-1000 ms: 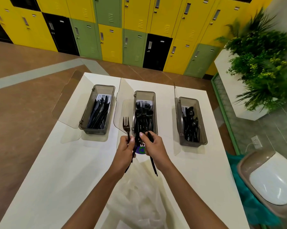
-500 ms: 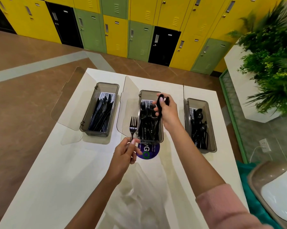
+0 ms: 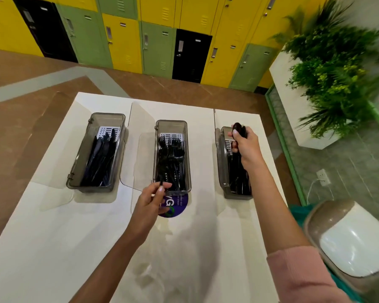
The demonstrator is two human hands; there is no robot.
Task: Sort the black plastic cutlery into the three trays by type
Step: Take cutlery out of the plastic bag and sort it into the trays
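Observation:
Three smoky clear trays stand in a row on the white table (image 3: 42,226). The left tray (image 3: 75,169) holds black knives, the middle tray (image 3: 189,162) black forks, the right tray (image 3: 219,162) black spoons. My left hand (image 3: 150,202) pinches the handle of a black fork (image 3: 161,182) at the middle tray's near end, the fork lying over the pile inside. My right hand (image 3: 245,147) grips a black spoon (image 3: 237,129) above the far half of the right tray, bowl end up.
A clear plastic bag (image 3: 162,259) lies on the table near me, over a purple round sticker (image 3: 175,204). Open tray lids lie flat beside the trays. A lidded bin (image 3: 348,243) stands at the right, a planter (image 3: 328,68) behind it, lockers along the far wall.
My right hand carried the spoon from over the middle tray to above the right tray. My left hand lowered the upright fork into the middle tray.

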